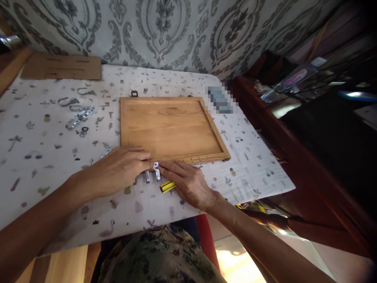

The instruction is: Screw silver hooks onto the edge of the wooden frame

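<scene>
A shallow wooden framed panel (167, 125) lies flat in front of me, small dark holes along its near edge. My left hand (125, 167) is closed at that edge, its fingertips pinching a silver metal latch (156, 166). From the other side, the fingers of my right hand (187, 181) press against the same latch. A yellow-and-black tool handle (167, 186), like a screwdriver's, pokes out from under my right palm; its far end is hidden. Another small silver metal piece (147, 176) shows just below my left fingertips.
Loose silver latches (81, 118) and curved metal pieces (68, 101) lie left of the panel on the printed tablecloth (47, 165). Brown cardboard (63, 67) is at the back left. A blurred-out rectangle (220, 100) is at right, and a plastic bottle (297, 76) beyond.
</scene>
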The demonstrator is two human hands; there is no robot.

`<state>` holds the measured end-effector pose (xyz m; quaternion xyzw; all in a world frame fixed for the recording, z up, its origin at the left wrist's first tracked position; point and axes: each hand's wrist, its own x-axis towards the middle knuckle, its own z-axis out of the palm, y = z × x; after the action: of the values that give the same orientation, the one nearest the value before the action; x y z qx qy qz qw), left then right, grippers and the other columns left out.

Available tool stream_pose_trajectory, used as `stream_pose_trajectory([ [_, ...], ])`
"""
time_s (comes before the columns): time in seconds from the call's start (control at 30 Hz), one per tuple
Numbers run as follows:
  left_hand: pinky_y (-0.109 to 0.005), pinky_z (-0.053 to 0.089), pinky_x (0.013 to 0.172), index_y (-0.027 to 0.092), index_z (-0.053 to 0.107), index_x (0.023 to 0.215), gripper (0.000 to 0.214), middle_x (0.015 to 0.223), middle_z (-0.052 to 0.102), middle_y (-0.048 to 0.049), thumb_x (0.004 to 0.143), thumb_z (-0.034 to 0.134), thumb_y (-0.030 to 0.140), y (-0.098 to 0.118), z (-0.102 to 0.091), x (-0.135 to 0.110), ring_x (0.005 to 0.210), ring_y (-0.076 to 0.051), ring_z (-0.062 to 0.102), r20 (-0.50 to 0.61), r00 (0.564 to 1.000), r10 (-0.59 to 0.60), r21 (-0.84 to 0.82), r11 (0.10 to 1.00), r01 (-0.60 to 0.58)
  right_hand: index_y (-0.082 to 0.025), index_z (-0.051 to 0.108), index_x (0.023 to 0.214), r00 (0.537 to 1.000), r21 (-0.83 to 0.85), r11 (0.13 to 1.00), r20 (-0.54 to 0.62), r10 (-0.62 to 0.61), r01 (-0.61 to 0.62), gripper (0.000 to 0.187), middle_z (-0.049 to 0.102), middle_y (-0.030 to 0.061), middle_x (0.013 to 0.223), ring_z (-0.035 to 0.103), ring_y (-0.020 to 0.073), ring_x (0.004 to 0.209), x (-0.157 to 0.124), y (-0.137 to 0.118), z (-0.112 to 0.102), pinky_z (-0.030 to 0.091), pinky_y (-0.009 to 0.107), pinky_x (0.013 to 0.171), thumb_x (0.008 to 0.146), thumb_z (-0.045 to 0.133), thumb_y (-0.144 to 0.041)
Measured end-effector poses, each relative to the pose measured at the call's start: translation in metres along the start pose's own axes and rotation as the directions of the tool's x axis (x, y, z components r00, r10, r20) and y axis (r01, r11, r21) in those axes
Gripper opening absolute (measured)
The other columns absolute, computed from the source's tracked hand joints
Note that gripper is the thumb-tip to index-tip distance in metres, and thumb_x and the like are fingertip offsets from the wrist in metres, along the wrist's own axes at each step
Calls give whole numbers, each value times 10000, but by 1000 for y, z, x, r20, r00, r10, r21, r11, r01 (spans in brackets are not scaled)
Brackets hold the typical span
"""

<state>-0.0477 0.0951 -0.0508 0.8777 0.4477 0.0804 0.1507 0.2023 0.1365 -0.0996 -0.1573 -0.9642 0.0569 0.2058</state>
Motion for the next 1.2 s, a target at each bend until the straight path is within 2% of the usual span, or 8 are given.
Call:
stream_pose_trajectory([
  [0.13, -278, 425, 665, 186, 722, 845, 320, 866, 672, -38, 921, 438, 60, 0, -16, 0, 778, -174, 593, 11, 998, -54, -11, 998, 54, -98, 685, 1258, 999, -4, 1000, -28, -15, 15, 484, 736, 133, 1280, 699, 231, 970, 1, 0, 0, 634, 380, 796, 870, 418, 16],
  [0.23, -281, 481, 739, 193, 754, 1025, 423, 1024, 725, -50, 900, 377, 47, -8, -29, -8, 862, -169, 655, -155, 984, -89, -41, 996, 83, -107, 685, 1266, 1000, 17, 1000, -23, -8, 9, 512, 729, 136, 1294, 702, 240, 1038, 0, 1, 2, 633, 398, 849, 847, 422, 23],
  [0.4, -290, 497, 783, 210, 758, 1066, 383, 1069, 754, -27, 960, 392, 176, -24, -49, -20, 881, -168, 683, -401, 876, -268, -85, 963, 256, -110, 679, 1283, 1000, 27, 1000, -22, -7, 7, 547, 727, 140, 1298, 707, 244, 1063, -1, 2, 4, 638, 414, 856, 817, 427, 27],
  [0.57, -264, 442, 716, 146, 722, 1170, 374, 1041, 759, -11, 989, 411, 250, -31, -59, -30, 780, -147, 606, -403, 759, -511, -179, 858, 482, -130, 673, 1292, 1000, 13, 1000, -4, 1, 0, 561, 721, 120, 1318, 711, 233, 1074, -1, 3, 3, 637, 412, 887, 803, 449, 29],
  [0.77, -334, 497, 775, 184, 746, 1134, 375, 1039, 768, -73, 939, 433, 253, -59, -46, -43, 872, -222, 672, -418, 677, -605, -248, 793, 556, -113, 695, 1233, 999, -11, 1000, -46, -23, 23, 506, 744, 117, 1276, 733, 240, 1007, 2, 2, 2, 656, 398, 826, 811, 454, 27],
  [0.9, -405, 524, 869, 162, 753, 1101, 381, 1078, 774, -115, 915, 447, 290, -78, -37, -53, 931, -270, 695, -432, 668, -606, -186, 785, 592, -117, 698, 1225, 996, -4, 999, -77, -36, 35, 517, 756, 110, 1250, 740, 239, 1000, 2, 2, 3, 660, 387, 806, 797, 450, 33],
  [1.0, -387, 524, 914, 170, 751, 1084, 370, 1139, 765, -112, 920, 449, 307, -88, -32, -59, 1052, -279, 693, -458, 659, -597, -155, 783, 602, -126, 700, 1225, 996, -6, 999, -88, -33, 33, 545, 753, 105, 1260, 737, 230, 1017, 1, 3, 4, 654, 375, 829, 769, 453, 38],
  [1.2, -369, 515, 927, 199, 753, 1082, 354, 1175, 761, -86, 916, 455, 295, -101, -21, -63, 1057, -271, 693, -445, 671, -594, -112, 780, 616, -145, 690, 1277, 999, 3, 1000, -48, -14, 15, 611, 732, 107, 1304, 721, 239, 1060, -2, 6, 8, 639, 392, 869, 744, 461, 47],
])
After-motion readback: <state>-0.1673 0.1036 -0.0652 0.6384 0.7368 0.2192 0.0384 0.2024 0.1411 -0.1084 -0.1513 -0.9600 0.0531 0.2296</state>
